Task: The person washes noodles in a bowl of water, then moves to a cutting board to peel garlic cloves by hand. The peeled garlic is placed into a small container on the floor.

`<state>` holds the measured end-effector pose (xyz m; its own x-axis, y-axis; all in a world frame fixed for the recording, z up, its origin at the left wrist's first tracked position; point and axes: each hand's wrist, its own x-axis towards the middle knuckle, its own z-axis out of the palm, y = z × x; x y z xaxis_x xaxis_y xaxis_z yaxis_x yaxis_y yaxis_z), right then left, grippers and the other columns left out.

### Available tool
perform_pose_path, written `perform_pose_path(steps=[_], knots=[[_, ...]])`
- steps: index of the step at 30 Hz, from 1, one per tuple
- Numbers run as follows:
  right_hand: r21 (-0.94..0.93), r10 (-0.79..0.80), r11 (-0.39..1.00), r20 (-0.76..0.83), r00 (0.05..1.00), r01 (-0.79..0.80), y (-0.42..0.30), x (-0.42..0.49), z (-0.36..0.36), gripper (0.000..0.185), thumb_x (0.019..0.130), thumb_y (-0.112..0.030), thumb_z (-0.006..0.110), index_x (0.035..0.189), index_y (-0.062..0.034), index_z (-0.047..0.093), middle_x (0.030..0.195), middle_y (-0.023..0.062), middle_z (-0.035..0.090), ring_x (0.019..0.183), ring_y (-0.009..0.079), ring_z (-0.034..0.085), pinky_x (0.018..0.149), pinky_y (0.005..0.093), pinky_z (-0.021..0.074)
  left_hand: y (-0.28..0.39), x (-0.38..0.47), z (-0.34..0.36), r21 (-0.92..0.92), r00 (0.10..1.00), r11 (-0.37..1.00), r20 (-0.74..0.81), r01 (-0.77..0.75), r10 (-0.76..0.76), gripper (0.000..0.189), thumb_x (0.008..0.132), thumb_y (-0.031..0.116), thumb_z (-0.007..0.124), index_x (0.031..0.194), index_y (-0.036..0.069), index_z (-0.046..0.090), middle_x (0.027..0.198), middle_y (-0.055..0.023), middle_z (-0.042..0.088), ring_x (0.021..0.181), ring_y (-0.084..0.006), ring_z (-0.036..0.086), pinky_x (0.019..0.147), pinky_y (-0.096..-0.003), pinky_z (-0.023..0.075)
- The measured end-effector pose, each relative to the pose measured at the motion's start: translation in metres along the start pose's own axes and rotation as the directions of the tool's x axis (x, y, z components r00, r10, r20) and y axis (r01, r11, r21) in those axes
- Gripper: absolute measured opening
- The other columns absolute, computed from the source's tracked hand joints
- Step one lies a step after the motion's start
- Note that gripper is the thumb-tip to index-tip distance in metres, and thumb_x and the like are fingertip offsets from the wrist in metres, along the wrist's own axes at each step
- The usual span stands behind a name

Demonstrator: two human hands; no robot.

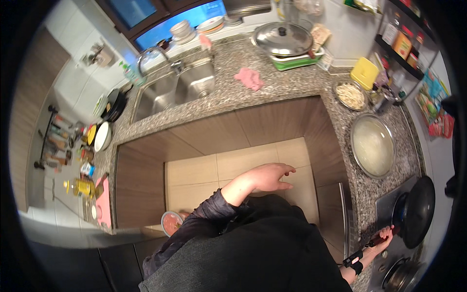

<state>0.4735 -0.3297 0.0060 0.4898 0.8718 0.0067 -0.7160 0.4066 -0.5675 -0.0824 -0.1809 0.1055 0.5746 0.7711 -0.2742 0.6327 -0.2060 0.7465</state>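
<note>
My right hand [381,239] is closed around the dark red handle of a black wok [419,213], which is tilted above the gas hob [383,197] at the right. Blue flame shows beside the wok's underside. My left hand [271,177] is in front of my body over the tiled floor, its fingers apart and nothing in it. A large steel bowl of cloudy liquid [373,146] stands on the granite worktop beyond the hob. Behind it is a smaller bowl of pale strips [350,95].
A pot [401,277] sits on the nearer burner. A lidded pan [282,38] rests on a green-and-white tray [295,62]. A pink cloth [249,78] lies near the double sink [175,87]. An oil bottle [83,188] stands by a pink board [103,204]. A bin [172,222] is on the floor.
</note>
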Motion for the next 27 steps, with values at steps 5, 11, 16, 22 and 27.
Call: perform_pose_path(steps=[5,11,16,22,27], knots=[[-0.274,-0.007,0.961,-0.149,0.989,-0.035,0.011,-0.016,0.008,0.032,0.103,-0.027,0.045,0.122,-0.0032,0.053,0.085,0.0025,0.053,0.065,0.0083,0.049,0.057,0.0181,0.0461,-0.029,-0.052,-0.005,0.001,0.996,0.997,0.032,0.081,-0.081,0.06,0.088,0.036,0.068,0.135,0.004,0.05,0.124,-0.0174,0.06,0.112,-0.0334,0.058,0.095,-0.0395,0.0467],[0.036,-0.001,0.999,-0.418,0.909,0.017,0.032,-0.025,-0.038,0.069,0.099,-0.051,0.04,0.141,0.0031,0.042,0.142,0.0192,0.049,0.129,0.0321,0.049,0.109,0.0434,0.0411,-0.077,-0.114,-0.023,0.013,0.987,0.998,-0.154,0.059,-0.056,0.059,0.086,0.035,0.068,0.132,0.001,0.052,0.122,-0.019,0.061,0.113,-0.0337,0.058,0.097,-0.042,0.0466],[-0.034,0.269,0.958,-0.234,0.934,-0.285,0.134,-0.048,-0.033,0.056,0.098,-0.048,0.045,0.126,-0.0005,0.057,0.119,0.0145,0.064,0.107,0.0249,0.062,0.092,0.0375,0.0512,-0.139,-0.208,-0.034,0.035,0.915,0.965,-0.328,0.262,-0.236,0.058,0.086,0.035,0.068,0.13,0.0,0.053,0.122,-0.0198,0.061,0.115,-0.0347,0.058,0.097,-0.0418,0.0465],[-0.553,0.639,0.541,-0.219,0.737,-0.633,0.333,-0.092,0.152,0.018,0.094,-0.032,0.063,0.085,-0.0157,0.062,0.066,-0.0068,0.053,0.06,0.0075,0.051,0.055,0.0235,0.0439,-0.221,-0.348,-0.023,-0.057,0.764,0.865,-0.443,0.499,-0.47,0.052,0.084,0.035,0.069,0.121,0.0,0.056,0.116,-0.0213,0.063,0.111,-0.0361,0.059,0.093,-0.0434,0.0488],[-0.909,0.814,0.348,0.171,0.556,-0.231,0.474,-0.162,0.275,0.018,0.087,0.0,0.06,0.091,-0.0156,0.052,0.066,-0.0082,0.044,0.051,0.0036,0.039,0.047,0.019,0.0309,-0.257,-0.456,0.0,-0.208,0.561,0.715,-0.491,0.667,-0.666,0.051,0.084,0.034,0.069,0.12,0.001,0.056,0.116,-0.0213,0.063,0.11,-0.0367,0.06,0.091,-0.0436,0.0496]])
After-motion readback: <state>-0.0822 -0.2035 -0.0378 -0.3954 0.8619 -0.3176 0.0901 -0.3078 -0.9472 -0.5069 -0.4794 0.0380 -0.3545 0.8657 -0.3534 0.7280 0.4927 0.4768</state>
